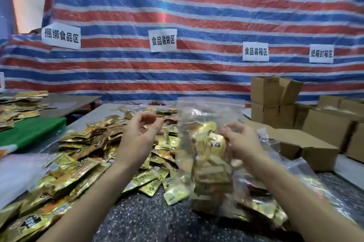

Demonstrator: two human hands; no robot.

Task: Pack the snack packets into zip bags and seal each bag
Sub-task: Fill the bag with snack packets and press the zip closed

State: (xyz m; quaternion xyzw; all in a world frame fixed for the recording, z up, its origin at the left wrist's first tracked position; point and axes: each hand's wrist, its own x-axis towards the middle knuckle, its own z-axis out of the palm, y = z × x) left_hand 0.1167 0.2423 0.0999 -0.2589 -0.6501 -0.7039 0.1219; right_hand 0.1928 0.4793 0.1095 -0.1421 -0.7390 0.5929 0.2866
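Gold foil snack packets [82,162] lie heaped across the left half of the speckled table [149,218]. My left hand [139,133] hangs above that heap with its fingers loosely curled and nothing between them that I can see. My right hand [242,143] grips the side of a clear zip bag [208,115], which stands upright on the table just right of the heap. More gold packets fill its lower half, and its top rises loose above my fingers. Further clear bags [307,174] lie flat under my right forearm. Cardboard boxes [275,91] stand stacked at the right, in front of a red, blue and white striped tarp [197,15] hung with paper labels [163,40].
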